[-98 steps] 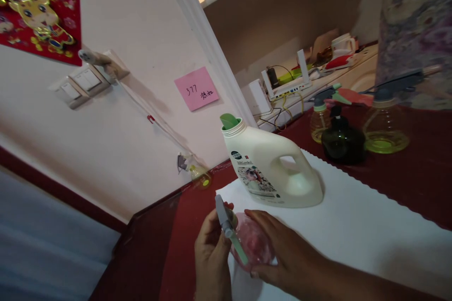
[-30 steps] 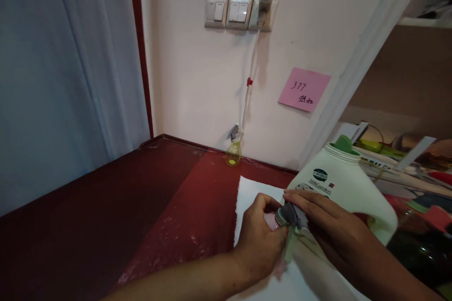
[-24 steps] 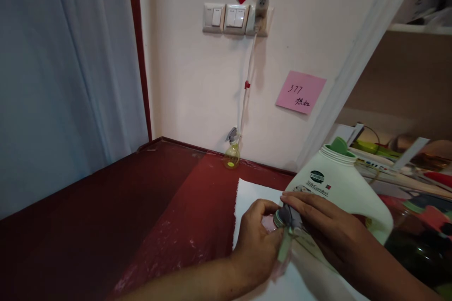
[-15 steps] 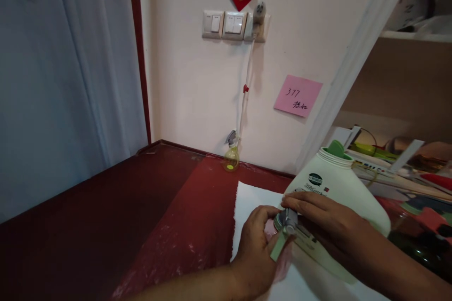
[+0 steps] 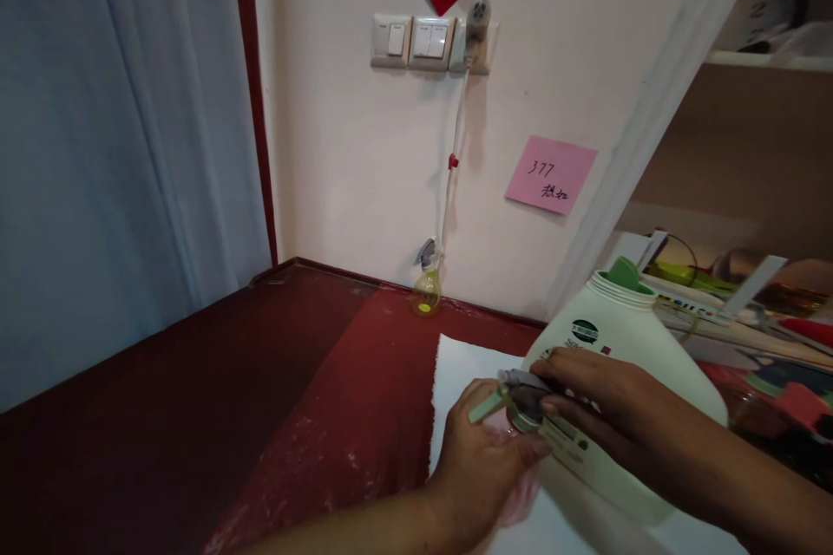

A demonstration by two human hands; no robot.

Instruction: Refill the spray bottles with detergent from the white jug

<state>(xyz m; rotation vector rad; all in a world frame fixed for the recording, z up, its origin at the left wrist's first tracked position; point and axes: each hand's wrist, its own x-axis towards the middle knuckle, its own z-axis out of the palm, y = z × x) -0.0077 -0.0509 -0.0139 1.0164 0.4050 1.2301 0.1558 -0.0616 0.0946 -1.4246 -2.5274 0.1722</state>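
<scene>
My left hand [image 5: 482,466] is wrapped round a small pink spray bottle [image 5: 521,490] on the white mat [image 5: 462,373]; most of the bottle is hidden under the hand. My right hand [image 5: 605,403] grips the bottle's grey spray head [image 5: 524,399], whose pale green trigger [image 5: 488,406] points left. Right behind my hands stands a cream detergent jug [image 5: 625,338] with its green spout open.
A red table [image 5: 273,399] fills the corner by a blue curtain [image 5: 117,147]. A small yellow spray bottle [image 5: 426,284] sits at the wall under a hanging cable. Shelves with cluttered items [image 5: 735,295] lie to the right. A pink note [image 5: 550,174] is on the wall.
The spray head has turned under my right hand: its green trigger pointed down half a second ago and now points left. My view swung left from the earliest frame.
</scene>
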